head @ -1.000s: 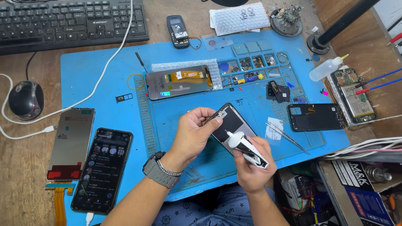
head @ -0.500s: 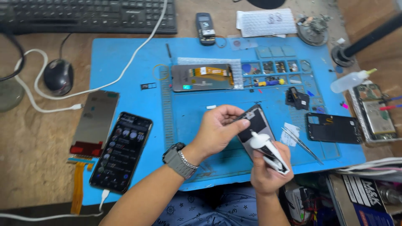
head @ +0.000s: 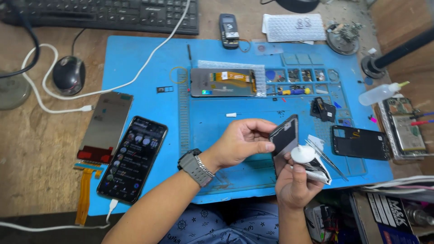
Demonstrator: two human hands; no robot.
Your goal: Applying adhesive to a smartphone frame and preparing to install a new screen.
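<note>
My left hand (head: 242,142), with a grey watch on its wrist, grips a dark phone frame (head: 285,140) by its left edge and holds it tilted up on edge over the blue work mat (head: 140,68). My right hand (head: 294,183) holds a white glue tube with a round white cap (head: 304,154), its cap close against the frame's lower right side. Both hands hover above the mat's front right part.
On the mat lie a display panel with an orange flex (head: 224,82), a lit black phone (head: 133,158) on a cable, a bare screen (head: 106,126), a black back cover (head: 359,142), tweezers (head: 327,158) and small part trays (head: 300,81). Keyboard (head: 104,16), mouse (head: 68,74) and squeeze bottle (head: 379,93) lie around.
The camera has shifted, so everything sits further right in view. The phone frame has turned from lying flatter to standing on edge between my hands, and the tube's cap now faces up.
</note>
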